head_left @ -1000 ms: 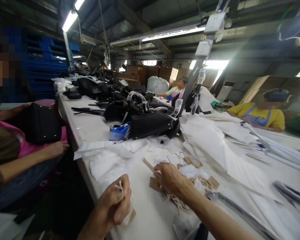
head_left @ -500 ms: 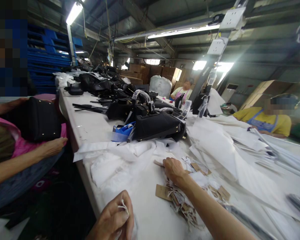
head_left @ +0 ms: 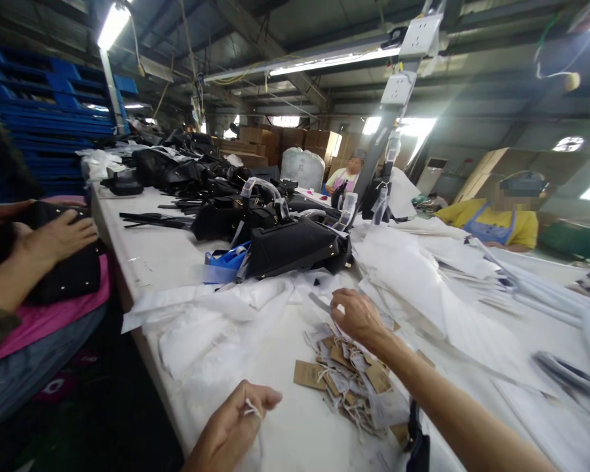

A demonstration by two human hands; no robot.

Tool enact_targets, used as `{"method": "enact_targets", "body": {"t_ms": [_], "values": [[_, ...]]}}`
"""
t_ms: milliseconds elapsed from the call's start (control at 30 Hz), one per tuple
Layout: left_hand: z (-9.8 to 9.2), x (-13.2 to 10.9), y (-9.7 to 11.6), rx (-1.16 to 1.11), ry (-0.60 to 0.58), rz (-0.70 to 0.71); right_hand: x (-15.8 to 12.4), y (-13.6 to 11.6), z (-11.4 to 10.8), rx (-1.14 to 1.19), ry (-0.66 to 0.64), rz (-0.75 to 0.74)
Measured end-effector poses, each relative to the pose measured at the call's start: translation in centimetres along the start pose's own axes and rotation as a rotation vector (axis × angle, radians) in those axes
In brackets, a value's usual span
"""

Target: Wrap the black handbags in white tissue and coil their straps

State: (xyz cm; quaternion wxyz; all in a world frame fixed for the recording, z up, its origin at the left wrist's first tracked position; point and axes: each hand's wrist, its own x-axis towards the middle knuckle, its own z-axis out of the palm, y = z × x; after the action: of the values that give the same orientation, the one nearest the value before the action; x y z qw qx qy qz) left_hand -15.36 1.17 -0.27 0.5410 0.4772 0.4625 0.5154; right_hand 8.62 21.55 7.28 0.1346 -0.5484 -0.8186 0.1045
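Note:
My left hand [head_left: 233,423] is low in front, over the white table, its fingers curled round a white string [head_left: 252,408]. Whether anything hangs from that string is hidden. Above the far side of a heap of brown hang tags [head_left: 341,357], my right hand [head_left: 358,318] pinches a narrow greyish strip [head_left: 319,303], perhaps a tag seen edge-on. White strings and clear little bags are tangled among the tags. One brown tag [head_left: 309,374] lies at the heap's left edge. Beyond my right hand rests a black handbag [head_left: 295,246] with wrapped handles.
White tissue sheets [head_left: 408,269] spread to the right, and crumpled white wrapping [head_left: 201,347] lies left. More black bags [head_left: 167,164] are piled farther back. At left, a co-worker's hand [head_left: 59,239] rests on a black bag. A post with sockets [head_left: 398,88] rises behind the table.
The view has swung right. My right hand has shifted off the tags, uncovering more of the heap. My left thumb and forefinger now reach forward. The co-worker's hand has come onto the bag.

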Motion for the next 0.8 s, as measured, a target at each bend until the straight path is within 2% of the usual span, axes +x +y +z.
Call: {"method": "enact_targets", "body": {"t_ms": [133,200,267,367,500,633,800], "values": [[1.7,3.1,2.8,0.393,-0.185,0.13,-1.0,1.5,-3.2,0.324,0.044,0.129],[2.9,5.7,3.8,0.52,-0.248,0.195,-2.0,2.1,-4.6,0.487,0.003,0.199],[4.1,9.0,4.0,0.61,-0.281,0.195,-3.3,2.7,-5.3,0.66,-0.063,0.286],[5.6,14.5,3.5,0.61,-0.348,0.139,-4.5,3.6,-5.1,0.872,-0.133,0.441],[6.7,21.5,2.2,0.504,-0.434,0.06,-4.1,4.3,-2.8,1.057,-0.099,0.535],[5.8,26.1,0.4,0.319,-0.336,-0.032,-3.0,4.9,-1.8,1.236,-0.018,0.519],[3.7,28.8,-1.5,0.084,-0.147,-0.09,-3.9,8.2,-3.5,1.346,0.024,0.517]]}}
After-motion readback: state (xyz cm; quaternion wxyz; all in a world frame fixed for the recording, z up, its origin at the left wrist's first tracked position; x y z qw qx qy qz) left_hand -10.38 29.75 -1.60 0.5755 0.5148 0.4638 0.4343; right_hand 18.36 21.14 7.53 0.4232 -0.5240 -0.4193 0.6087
